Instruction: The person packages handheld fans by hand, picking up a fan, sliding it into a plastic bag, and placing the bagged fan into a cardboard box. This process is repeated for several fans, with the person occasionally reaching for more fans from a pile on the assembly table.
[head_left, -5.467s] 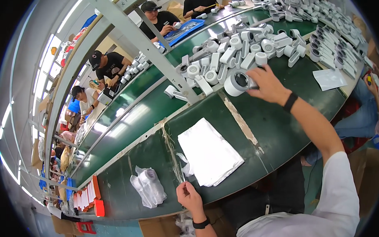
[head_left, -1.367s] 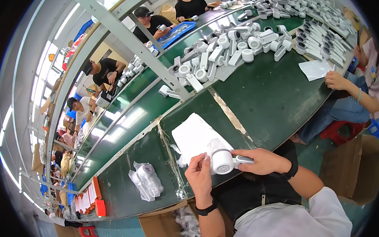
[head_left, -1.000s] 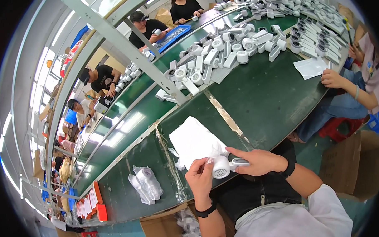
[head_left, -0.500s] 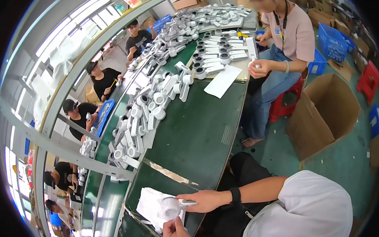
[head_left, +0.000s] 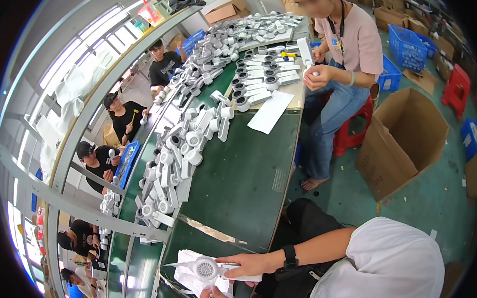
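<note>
My right hand [head_left: 251,265], with a black watch on its wrist, grips the handle of a white handheld device [head_left: 209,267] with a round head. The device lies level, just above a stack of white sheets [head_left: 188,276] at the near edge of the green table [head_left: 237,175]. My left hand [head_left: 214,297] shows only partly at the bottom edge, its fingers right under the device's head and against the sheets. What it grips is cut off.
Many identical white devices [head_left: 183,147] are heaped along the table's middle, and more lie in rows [head_left: 262,79] at the far end beside a white paper [head_left: 270,112]. A co-worker [head_left: 339,52] sits on a red stool. An open cardboard box [head_left: 404,139] and blue crates [head_left: 407,47] stand on the floor.
My right hand took a device from the far pile and brought it to the near edge, where both hands held it over the sheets. The view has since swung right.
</note>
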Demonstrator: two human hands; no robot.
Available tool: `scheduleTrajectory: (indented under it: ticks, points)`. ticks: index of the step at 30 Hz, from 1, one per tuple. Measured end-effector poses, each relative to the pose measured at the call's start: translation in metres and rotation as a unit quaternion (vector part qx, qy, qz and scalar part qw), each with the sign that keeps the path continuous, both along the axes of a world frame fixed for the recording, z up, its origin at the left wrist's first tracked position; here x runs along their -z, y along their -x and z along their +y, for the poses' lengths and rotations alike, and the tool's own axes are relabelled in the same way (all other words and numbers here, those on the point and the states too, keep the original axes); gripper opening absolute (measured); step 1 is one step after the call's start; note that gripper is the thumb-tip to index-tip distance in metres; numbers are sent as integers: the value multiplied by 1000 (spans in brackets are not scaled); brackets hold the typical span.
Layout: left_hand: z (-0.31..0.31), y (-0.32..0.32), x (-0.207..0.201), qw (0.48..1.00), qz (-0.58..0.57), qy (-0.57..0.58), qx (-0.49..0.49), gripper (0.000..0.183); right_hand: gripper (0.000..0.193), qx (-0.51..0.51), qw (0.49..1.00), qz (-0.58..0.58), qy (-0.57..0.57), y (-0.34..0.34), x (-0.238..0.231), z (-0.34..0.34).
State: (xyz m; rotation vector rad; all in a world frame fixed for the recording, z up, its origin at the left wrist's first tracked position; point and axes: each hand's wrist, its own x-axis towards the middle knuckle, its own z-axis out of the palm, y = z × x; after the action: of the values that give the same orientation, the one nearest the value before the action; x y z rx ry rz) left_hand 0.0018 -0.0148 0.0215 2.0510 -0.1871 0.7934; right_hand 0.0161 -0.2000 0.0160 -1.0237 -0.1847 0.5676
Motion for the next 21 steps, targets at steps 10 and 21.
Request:
scheduleTrajectory:
  ticks: [10, 21]
  points:
    - [-4, 15, -14, 984, 122, 92, 93, 9, 69, 118, 993, 27, -10, -6, -3, 10]
    - [0, 23, 0, 937, 253, 167, 174, 7, 67, 189, 982, -10, -29, -11, -12, 11]
